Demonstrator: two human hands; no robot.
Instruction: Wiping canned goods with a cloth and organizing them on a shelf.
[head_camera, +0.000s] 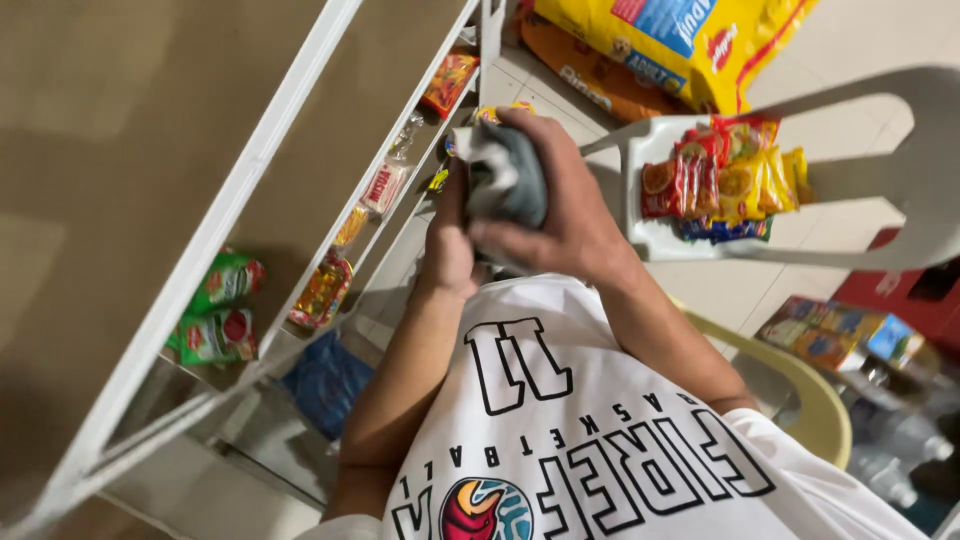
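Note:
Both my hands hold a crumpled grey cloth (510, 180) in front of my chest. My right hand (555, 200) wraps over the cloth from the right, fingers curled around it. From the left, my left hand (448, 240) grips the cloth's lower edge. The cloth hangs just beside the white metal shelf rack (290, 110), near its lower shelves. I wear a white shirt with black lettering.
The rack holds small snack packets: green ones (220, 305), orange ones (325, 290) and a red one (450, 80). A white plastic chair (660, 240) carries red and yellow packets (725, 175). A large yellow bag (690, 40) lies on the floor. A yellowish chair (810, 400) stands right.

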